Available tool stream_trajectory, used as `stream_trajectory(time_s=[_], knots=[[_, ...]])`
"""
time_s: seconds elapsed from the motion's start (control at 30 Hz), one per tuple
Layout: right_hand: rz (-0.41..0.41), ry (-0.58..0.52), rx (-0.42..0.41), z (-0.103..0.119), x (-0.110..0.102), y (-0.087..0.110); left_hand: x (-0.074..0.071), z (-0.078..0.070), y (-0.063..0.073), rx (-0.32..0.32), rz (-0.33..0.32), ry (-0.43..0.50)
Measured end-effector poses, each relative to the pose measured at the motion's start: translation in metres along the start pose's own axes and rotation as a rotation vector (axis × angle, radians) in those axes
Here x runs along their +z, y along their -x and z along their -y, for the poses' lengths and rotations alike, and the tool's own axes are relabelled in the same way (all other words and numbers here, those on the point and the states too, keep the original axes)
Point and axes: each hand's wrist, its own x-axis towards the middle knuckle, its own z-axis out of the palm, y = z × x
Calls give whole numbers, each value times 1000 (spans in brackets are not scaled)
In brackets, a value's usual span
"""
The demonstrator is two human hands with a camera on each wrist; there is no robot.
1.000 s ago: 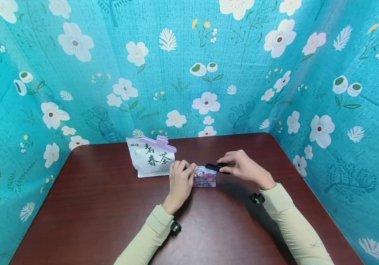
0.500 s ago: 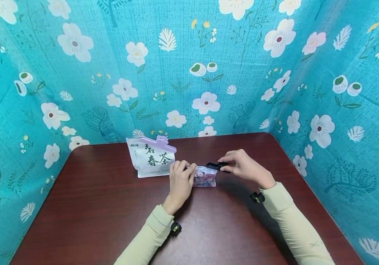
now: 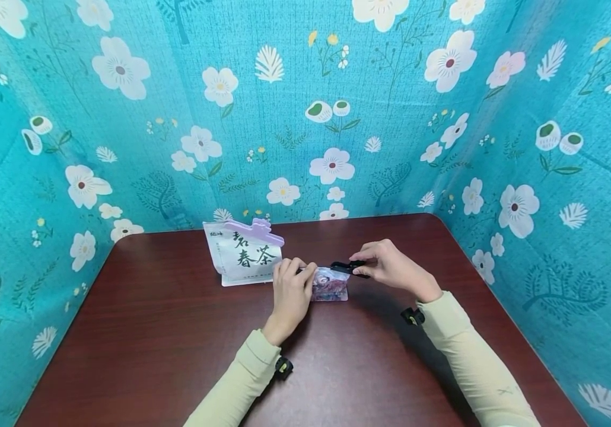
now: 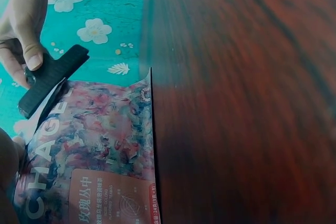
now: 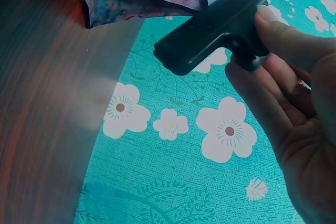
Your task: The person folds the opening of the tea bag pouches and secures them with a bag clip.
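A patterned tea pouch [image 4: 105,129] with floral print and "CHAGE" lettering stands on the table, its top edge folded over. My left hand [image 3: 290,293] grips the pouch at its left end; part of that hand shows at the left edge of the left wrist view. A black bag clip [image 5: 215,27] is pinched by its handles between the thumb and fingers of my right hand [image 3: 395,270]. Its long bar lies along the folded top at the pouch's right end, overlapping the edge in the left wrist view.
Behind my left hand, a white tea bag [image 3: 244,264] with dark lettering stands with a purple clip [image 3: 254,231] across its top. A flowered blue curtain [image 3: 295,148] encloses the back and sides of the dark wooden table [image 3: 177,344].
My right hand shifts the black bag clip slightly right, then back left against the pouch's top. The left hand and the pouch stay nearly still.
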Motion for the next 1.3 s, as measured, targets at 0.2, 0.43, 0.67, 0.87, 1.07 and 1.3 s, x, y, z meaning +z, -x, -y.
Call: stream_trajectory(time_s=[0.2, 0.43, 0.67, 0.87, 1.07, 1.3], knots=[[-8, -5, -21, -2, 2, 0, -1, -2, 0, -7, 13, 3], [-20, -6, -35, -5, 4, 0, 0, -1, -1, -5, 5, -4], [-22, -11, -43, -5, 6, 0, -1, -2, -2, 6, -4, -7], [-25, -12, -38, -6, 7, -1, 0, -1, -2, 14, -19, 5], [-30, -17, -33, -9, 10, -2, 0, -1, -2, 11, -28, 13], [-30, -37, -20, -9, 15, -4, -2, -3, -3, 7, -22, 8]])
